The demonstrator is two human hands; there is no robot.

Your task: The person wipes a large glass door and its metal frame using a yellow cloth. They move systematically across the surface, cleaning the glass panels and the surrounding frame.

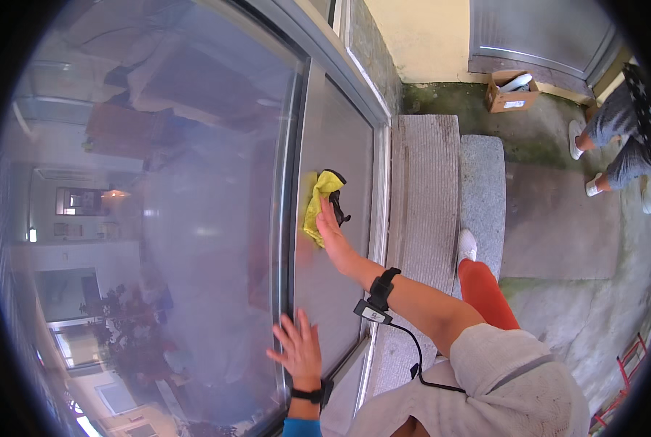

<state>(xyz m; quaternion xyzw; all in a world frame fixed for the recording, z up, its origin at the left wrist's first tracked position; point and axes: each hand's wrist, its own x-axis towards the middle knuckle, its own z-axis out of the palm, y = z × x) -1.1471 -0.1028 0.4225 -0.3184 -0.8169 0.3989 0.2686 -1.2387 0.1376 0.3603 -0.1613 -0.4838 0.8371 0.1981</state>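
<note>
My right hand (331, 229) presses a yellow cloth (315, 210) with a dark edge against the grey lower panel (341, 136) of a metal-framed glass door or window. A black piece sticks out beside the fingers; whether it belongs to the cloth I cannot tell. Lower in the picture, my left hand (299, 347) holds nothing, its fingers spread at the frame beside the large glass pane (210, 229). Both wrists wear black bands, and a small device with a cable is at the right one.
Stone steps (426, 180) run alongside the frame, with a white shoe (467, 246) on them below an orange-red trouser leg. A cardboard box (513, 101) stands by the far wall. At the right are another person's legs (614, 131) and a red metal frame (625, 377).
</note>
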